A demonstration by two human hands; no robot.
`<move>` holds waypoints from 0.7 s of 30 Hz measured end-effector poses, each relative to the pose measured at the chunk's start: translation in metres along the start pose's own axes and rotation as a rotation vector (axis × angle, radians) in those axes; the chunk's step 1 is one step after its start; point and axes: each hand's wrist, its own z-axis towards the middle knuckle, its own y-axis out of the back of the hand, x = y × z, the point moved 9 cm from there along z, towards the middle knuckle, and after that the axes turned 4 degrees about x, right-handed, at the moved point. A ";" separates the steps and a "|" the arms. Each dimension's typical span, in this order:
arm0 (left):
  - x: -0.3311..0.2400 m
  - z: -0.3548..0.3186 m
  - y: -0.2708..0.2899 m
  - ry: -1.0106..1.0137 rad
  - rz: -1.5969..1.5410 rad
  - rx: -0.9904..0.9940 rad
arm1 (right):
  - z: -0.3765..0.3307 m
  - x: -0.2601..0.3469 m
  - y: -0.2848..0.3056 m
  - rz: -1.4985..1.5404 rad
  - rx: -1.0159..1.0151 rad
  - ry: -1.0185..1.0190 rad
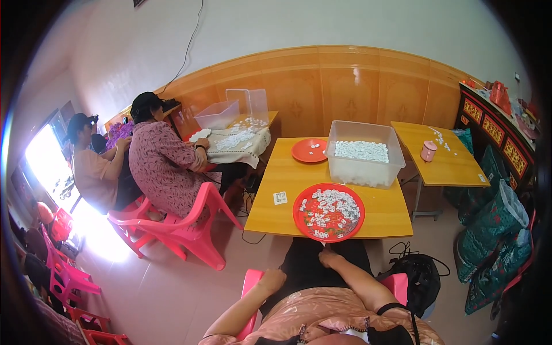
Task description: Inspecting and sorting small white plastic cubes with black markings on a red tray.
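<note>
Both hands rest low, off the counter: the left hand [272, 280] grips the front edge of the pink chair [251, 286], its fingers curled around it, while the right hand [329, 257] lies on the lap with fingers loosely bent, holding nothing. Just beyond the right fingers, the red tray [302, 221] sits at the near edge of the counter [276, 221], heaped with small white tiles [330, 210]. Nothing looks sorted yet. Left of the tray lies a small white card [280, 198]; farther out stand a clear bin [364, 171] of white tiles and a smaller red plate [302, 154].
</note>
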 end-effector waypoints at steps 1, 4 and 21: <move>-0.001 0.005 -0.003 -0.015 0.004 -0.006 | 0.006 -0.010 -0.010 0.009 -0.004 -0.013; 0.000 0.010 -0.007 -0.030 -0.003 -0.015 | 0.012 -0.018 -0.017 0.069 -0.022 -0.037; 0.006 0.001 -0.009 -0.089 0.027 -0.035 | -0.009 0.002 0.019 0.187 -0.053 -0.038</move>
